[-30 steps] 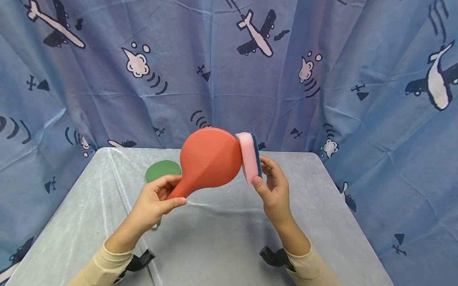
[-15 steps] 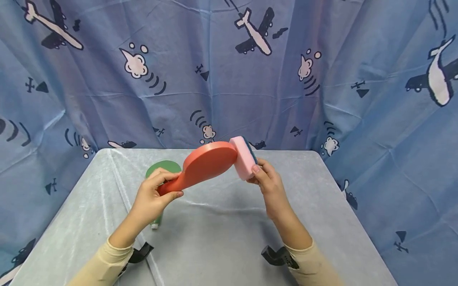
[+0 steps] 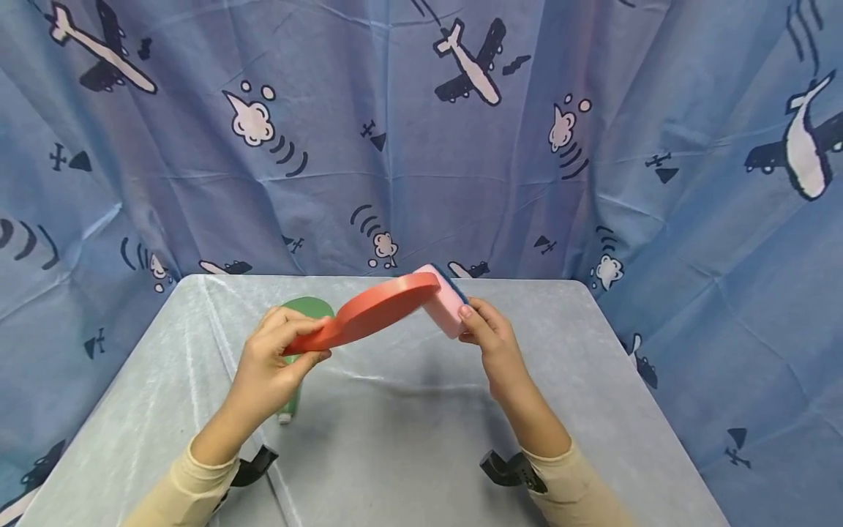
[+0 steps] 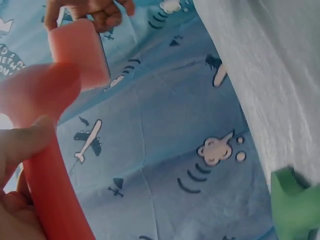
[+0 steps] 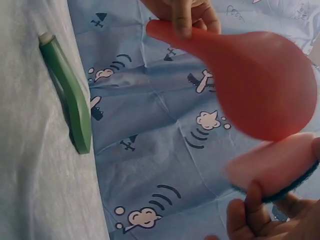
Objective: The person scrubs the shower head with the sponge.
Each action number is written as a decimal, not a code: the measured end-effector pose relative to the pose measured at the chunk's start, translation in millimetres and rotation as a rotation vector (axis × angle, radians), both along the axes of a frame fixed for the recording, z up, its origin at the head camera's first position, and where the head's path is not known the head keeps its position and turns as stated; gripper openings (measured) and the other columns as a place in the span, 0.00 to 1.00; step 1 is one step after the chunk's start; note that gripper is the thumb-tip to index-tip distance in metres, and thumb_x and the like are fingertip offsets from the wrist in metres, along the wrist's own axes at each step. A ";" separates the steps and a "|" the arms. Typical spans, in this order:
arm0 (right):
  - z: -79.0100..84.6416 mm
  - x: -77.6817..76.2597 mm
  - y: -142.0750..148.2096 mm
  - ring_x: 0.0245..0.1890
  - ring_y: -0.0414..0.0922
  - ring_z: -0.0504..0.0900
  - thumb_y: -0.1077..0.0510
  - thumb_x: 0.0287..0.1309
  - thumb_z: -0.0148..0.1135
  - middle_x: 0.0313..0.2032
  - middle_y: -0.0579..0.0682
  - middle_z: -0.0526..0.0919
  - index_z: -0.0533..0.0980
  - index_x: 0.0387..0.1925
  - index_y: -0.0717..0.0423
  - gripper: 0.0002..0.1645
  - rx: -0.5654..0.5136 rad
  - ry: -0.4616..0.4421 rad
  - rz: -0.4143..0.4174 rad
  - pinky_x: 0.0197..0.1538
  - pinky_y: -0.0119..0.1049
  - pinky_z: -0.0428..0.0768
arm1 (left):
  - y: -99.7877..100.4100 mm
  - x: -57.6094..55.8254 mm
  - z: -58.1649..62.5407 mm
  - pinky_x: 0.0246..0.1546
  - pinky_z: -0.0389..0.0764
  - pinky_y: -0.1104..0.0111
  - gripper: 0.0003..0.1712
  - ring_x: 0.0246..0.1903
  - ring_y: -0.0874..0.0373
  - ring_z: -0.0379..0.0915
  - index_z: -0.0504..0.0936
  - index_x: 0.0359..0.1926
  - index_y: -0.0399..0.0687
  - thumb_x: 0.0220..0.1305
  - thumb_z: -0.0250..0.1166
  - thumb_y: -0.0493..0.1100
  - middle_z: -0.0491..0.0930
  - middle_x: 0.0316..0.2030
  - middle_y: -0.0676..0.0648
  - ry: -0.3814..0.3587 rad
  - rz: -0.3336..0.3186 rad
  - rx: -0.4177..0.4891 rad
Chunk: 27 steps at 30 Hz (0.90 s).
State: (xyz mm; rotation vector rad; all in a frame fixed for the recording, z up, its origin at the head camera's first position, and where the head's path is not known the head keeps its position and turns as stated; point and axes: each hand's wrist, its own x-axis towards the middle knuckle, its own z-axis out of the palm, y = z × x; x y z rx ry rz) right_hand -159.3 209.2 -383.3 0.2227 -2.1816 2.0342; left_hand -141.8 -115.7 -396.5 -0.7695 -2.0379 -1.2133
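In the head view my left hand (image 3: 266, 366) grips the narrow handle of a red paddle-shaped object (image 3: 388, 311) with a round head, like the back of a hand mirror. It is held above the table, tilted so its head looks narrow. My right hand (image 3: 497, 355) pinches a sponge (image 3: 444, 301) with pink foam and a dark blue-green scouring side. The pink foam (image 5: 270, 162) meets the rim of the red head (image 5: 272, 90) in the right wrist view. Part of the sponge lies behind the red head in the head view.
Behind my left hand a green object (image 3: 309, 306) with a rounded head and a handle lies on the grey cloth-covered table (image 3: 395, 454). Its handle end (image 5: 46, 38) is whitish. A blue curtain (image 3: 421, 146) with printed planes hangs behind the table.
The red object has tilted from showing its full round face to nearly edge-on, and its head is lower. The sponge has leaned left and come down slightly, staying at the rim.
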 end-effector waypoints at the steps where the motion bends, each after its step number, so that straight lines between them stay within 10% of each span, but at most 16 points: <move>1: 0.6 0.6 0.2 0.42 0.42 0.79 0.53 0.72 0.55 0.41 0.44 0.82 0.77 0.56 0.64 0.21 0.003 -0.013 -0.012 0.49 0.35 0.80 | 0.2 0.1 -0.1 0.45 0.72 0.75 0.32 0.44 0.57 0.74 0.89 0.50 0.43 0.38 0.82 0.24 0.84 0.40 0.49 0.017 0.007 -0.022; 9: 6.0 12.7 -2.1 0.50 0.48 0.78 0.57 0.65 0.65 0.51 0.51 0.83 0.79 0.61 0.53 0.23 0.141 0.286 -0.078 0.56 0.36 0.76 | 3.0 -2.1 -6.3 0.40 0.69 0.68 0.29 0.39 0.52 0.73 0.90 0.49 0.45 0.41 0.81 0.27 0.84 0.38 0.50 0.175 0.141 -0.211; 18: -2.1 0.7 -0.5 0.51 0.47 0.78 0.46 0.65 0.68 0.51 0.52 0.84 0.79 0.61 0.45 0.24 0.339 0.228 -0.188 0.54 0.48 0.74 | 4.7 -1.6 -7.9 0.40 0.72 0.66 0.31 0.39 0.51 0.75 0.90 0.49 0.44 0.38 0.81 0.24 0.86 0.39 0.49 0.224 0.153 -0.155; 27: -7.8 7.1 -12.9 0.50 0.48 0.76 0.53 0.52 0.76 0.47 0.52 0.83 0.80 0.60 0.51 0.32 0.392 0.560 -0.233 0.55 0.44 0.72 | 6.4 -3.1 -6.5 0.39 0.74 0.65 0.29 0.37 0.51 0.76 0.90 0.48 0.42 0.40 0.81 0.25 0.88 0.39 0.49 0.234 0.184 -0.178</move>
